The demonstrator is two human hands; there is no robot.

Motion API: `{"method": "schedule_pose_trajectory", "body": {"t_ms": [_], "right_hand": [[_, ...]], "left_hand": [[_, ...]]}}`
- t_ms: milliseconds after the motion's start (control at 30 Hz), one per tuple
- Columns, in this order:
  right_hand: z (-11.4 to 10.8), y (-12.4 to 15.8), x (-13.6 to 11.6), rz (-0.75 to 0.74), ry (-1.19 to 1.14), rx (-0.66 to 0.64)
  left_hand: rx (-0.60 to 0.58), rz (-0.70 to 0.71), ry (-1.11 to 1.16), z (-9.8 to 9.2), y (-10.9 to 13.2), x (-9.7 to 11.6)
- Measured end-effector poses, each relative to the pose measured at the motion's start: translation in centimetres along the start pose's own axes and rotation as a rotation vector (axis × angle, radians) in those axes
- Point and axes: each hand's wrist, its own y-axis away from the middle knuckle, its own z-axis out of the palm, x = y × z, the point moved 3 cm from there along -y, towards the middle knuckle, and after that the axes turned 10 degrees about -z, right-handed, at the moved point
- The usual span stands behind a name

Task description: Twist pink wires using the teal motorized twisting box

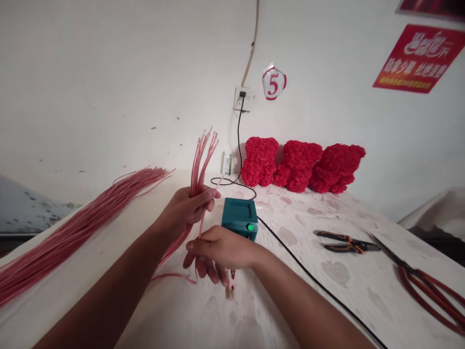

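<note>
My left hand (194, 206) is closed round a small bundle of pink cords (199, 167), whose tips stand up above the fist. One strand (202, 225) runs down from it to my right hand (214, 254), which pinches it between thumb and fingers. The loose end of a strand trails below, to the left. Just behind my right hand sits a teal box (238, 215) with a green button. A small clip-like piece (230, 286) shows under my right hand's fingers; whether the hand touches it is unclear.
A thick bundle of pink cords (83, 223) lies at the left. Three red flower bears (259, 162) and a small white container (226, 163) stand by the wall. Pliers (348, 243) and large scissors (417, 278) lie at the right. A black cable (301, 264) crosses the table.
</note>
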Motion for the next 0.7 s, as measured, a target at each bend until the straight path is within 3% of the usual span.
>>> {"method": "schedule_pose_trajectory", "body": {"t_ms": [167, 400, 567, 700], "right_hand": [[-0.8, 0.7, -0.9, -0.083, 0.106, 0.091], [-4.4, 3.0, -1.9, -0.178, 0.176, 0.326], [-7.0, 6.1, 1.5, -0.289, 0.384, 0.805], [-7.2, 8.4, 6.1, -0.267, 0.493, 0.942]], "left_hand": [[-0.061, -0.055, -0.015, 0.0, -0.6, -1.0], [-0.198, -0.049, -0.006, 0.6, -0.8, -1.5], [-0.233, -0.08, -0.085, 1.0, -1.2, -2.2], [-0.26, -0.118, -0.245, 1.0, -0.6, -3.0]]}}
